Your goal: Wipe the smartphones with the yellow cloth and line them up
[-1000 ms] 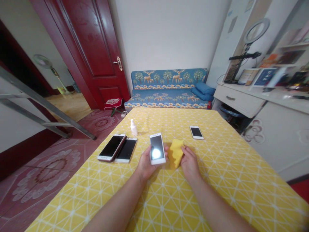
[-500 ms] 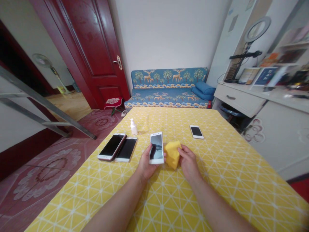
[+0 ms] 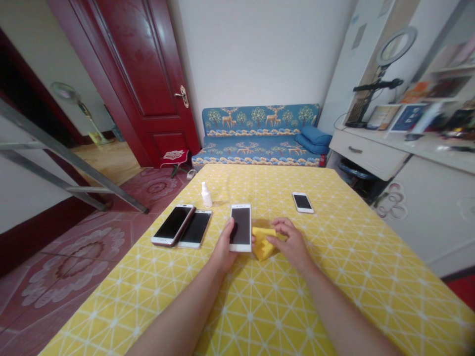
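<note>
A white smartphone (image 3: pixel 241 227) with a dark screen is in my left hand (image 3: pixel 223 247). My thumb lies along its left edge and fingertips show at its right edge. A yellow cloth (image 3: pixel 261 244) hangs beside the phone's lower right, against those fingertips. My right hand (image 3: pixel 293 242) is at the cloth's right side with thumb and fingers apart. The thumb tip overlaps the cloth's edge; whether it touches is hard to tell. Left of my hands, a phone in a dark case (image 3: pixel 173 225) partly overlaps another white phone (image 3: pixel 195 229).
A small white spray bottle (image 3: pixel 207 195) stands beyond the two phones. Another white phone (image 3: pixel 303 202) lies at the right on the yellow patterned tablecloth (image 3: pixel 252 306). Past the table is a blue sofa (image 3: pixel 256 143); a metal ladder (image 3: pixel 92 173) leans at the left.
My right hand's fingers have spread from their hold on the yellow cloth, and the cloth has sagged lower. The phone has tilted slightly, and its screen now looks evenly dark.
</note>
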{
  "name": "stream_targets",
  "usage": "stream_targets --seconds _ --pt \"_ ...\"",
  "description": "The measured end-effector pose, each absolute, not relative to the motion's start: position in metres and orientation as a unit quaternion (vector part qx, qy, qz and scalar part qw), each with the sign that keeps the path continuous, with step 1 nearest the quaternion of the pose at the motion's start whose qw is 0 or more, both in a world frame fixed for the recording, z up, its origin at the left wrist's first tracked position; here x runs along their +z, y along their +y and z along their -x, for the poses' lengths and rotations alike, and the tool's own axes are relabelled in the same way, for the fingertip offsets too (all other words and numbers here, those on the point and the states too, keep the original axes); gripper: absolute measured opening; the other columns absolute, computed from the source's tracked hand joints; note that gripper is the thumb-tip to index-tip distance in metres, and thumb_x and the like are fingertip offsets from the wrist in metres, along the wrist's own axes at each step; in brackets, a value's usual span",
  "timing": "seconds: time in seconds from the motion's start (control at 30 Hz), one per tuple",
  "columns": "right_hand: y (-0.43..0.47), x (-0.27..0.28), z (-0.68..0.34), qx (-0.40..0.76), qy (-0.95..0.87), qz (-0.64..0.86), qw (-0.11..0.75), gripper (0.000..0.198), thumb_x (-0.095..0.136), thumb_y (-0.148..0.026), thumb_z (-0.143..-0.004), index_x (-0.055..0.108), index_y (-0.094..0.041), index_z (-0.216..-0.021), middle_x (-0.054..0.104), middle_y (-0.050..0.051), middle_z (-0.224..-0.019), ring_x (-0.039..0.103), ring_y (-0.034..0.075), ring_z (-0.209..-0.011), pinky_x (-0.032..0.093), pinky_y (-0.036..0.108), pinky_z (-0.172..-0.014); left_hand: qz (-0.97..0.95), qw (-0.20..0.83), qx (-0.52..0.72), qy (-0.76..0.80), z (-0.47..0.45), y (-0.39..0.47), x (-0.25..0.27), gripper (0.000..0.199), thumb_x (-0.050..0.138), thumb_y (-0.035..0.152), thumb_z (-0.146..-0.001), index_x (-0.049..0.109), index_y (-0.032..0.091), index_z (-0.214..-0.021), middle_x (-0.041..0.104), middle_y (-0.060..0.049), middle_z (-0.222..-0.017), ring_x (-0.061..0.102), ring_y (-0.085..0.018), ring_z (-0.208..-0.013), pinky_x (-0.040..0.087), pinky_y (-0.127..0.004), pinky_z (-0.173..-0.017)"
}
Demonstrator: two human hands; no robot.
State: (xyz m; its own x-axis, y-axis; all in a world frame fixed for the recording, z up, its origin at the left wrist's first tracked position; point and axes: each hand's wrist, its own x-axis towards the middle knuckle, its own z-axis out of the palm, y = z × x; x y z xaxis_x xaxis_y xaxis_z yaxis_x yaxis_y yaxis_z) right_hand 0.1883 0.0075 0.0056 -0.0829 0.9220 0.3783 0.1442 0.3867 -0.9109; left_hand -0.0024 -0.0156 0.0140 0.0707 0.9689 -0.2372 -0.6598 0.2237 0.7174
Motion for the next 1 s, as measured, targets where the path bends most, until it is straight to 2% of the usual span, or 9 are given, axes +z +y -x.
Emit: stream_targets --seconds 0.07,0.13,0.2,0.33,0.47,0.57,0.7,0.83,1.0 --pt "0.009 0.005 -0.190 0.431 -0.556 0.433 0.563 0.021 0.079 -0.030 -0.061 0.063 -0.017 -0.068 0.065 0.005 -0.094 0.061 0.021 -0.087 0.049 0.031 -0.074 -0.221 0.707 0.577 0.343 0.002 -0.016 0.014 0.047 0.049 0.046 -0.088 0.055 0.009 -0.117 0.071 -0.012 -0.081 0.068 -0.023 -0.062 0.054 -0.033 -0.057" --pt "0.012 0.001 -0.193 0.489 -0.422 0.460 0.608 0.026 0.078 -0.035 -0.061 0.063 -0.018 -0.075 0.067 0.003 -0.080 0.061 0.019 -0.071 0.049 0.028 -0.060 -0.228 0.722 0.569 0.320 0.001 -0.018 0.015 0.050 0.045 0.048 -0.089 0.053 0.011 -0.123 0.071 -0.014 -0.089 0.069 -0.024 -0.064 0.054 -0.034 -0.057" --pt "0.018 -0.003 -0.197 0.492 -0.318 0.479 0.654 0.030 0.076 -0.038 -0.062 0.060 -0.019 -0.079 0.064 -0.001 -0.071 0.059 0.016 -0.061 0.047 0.025 -0.052 -0.238 0.739 0.558 0.293 0.001 -0.019 0.017 0.053 0.042 0.048 -0.090 0.050 0.012 -0.128 0.070 -0.017 -0.099 0.069 -0.025 -0.068 0.054 -0.036 -0.060" --pt "0.023 -0.008 -0.202 0.467 -0.274 0.475 0.694 0.036 0.075 -0.037 -0.061 0.062 -0.019 -0.088 0.068 0.001 -0.083 0.062 0.016 -0.069 0.049 0.025 -0.058 -0.237 0.778 0.520 0.263 -0.003 -0.022 0.018 0.053 0.041 0.045 -0.091 0.050 0.010 -0.130 0.066 -0.020 -0.113 0.069 -0.029 -0.084 0.052 -0.042 -0.077" --pt "0.017 -0.005 -0.196 0.387 -0.374 0.491 0.685 0.043 0.069 -0.039 -0.072 0.065 -0.018 -0.108 0.068 0.008 -0.105 0.064 0.022 -0.090 0.051 0.035 -0.077 -0.233 0.808 0.478 0.255 -0.007 -0.024 0.016 0.050 0.044 0.041 -0.091 0.051 0.009 -0.129 0.061 -0.019 -0.124 0.065 -0.032 -0.100 0.047 -0.046 -0.090" --pt "0.010 -0.001 -0.188 0.270 -0.519 0.491 0.646 0.032 0.062 -0.035 -0.081 0.068 -0.018 -0.107 0.066 0.009 -0.110 0.060 0.023 -0.102 0.047 0.038 -0.090 -0.247 0.811 0.469 0.248 -0.009 -0.027 0.016 0.047 0.049 0.039 -0.090 0.052 0.012 -0.128 0.061 -0.017 -0.124 0.064 -0.031 -0.104 0.045 -0.044 -0.094" --pt "-0.003 0.005 -0.175 0.228 -0.676 0.409 0.569 0.025 0.051 -0.024 -0.089 0.069 -0.022 -0.106 0.064 0.007 -0.099 0.060 0.019 -0.096 0.048 0.035 -0.085 -0.247 0.799 0.498 0.231 -0.009 -0.028 0.013 0.040 0.055 0.035 -0.088 0.054 0.019 -0.125 0.065 -0.011 -0.118 0.064 -0.025 -0.100 0.047 -0.042 -0.090" --pt "-0.023 0.010 -0.159 0.202 -0.774 0.340 0.494 0.030 0.048 -0.015 -0.088 0.068 -0.026 -0.108 0.063 0.005 -0.089 0.059 0.018 -0.085 0.049 0.034 -0.075 -0.229 0.778 0.540 0.226 -0.006 -0.026 0.008 0.034 0.057 0.032 -0.087 0.058 0.019 -0.118 0.066 -0.009 -0.112 0.064 -0.020 -0.097 0.050 -0.036 -0.086" --pt "-0.034 0.012 -0.150 0.125 -0.834 0.280 0.460 0.034 0.047 -0.011 -0.087 0.066 -0.026 -0.111 0.061 0.004 -0.084 0.056 0.019 -0.080 0.048 0.036 -0.071 -0.221 0.766 0.558 0.229 -0.002 -0.024 0.007 0.038 0.060 0.036 -0.085 0.058 0.018 -0.118 0.067 -0.008 -0.106 0.064 -0.018 -0.091 0.051 -0.029 -0.080"
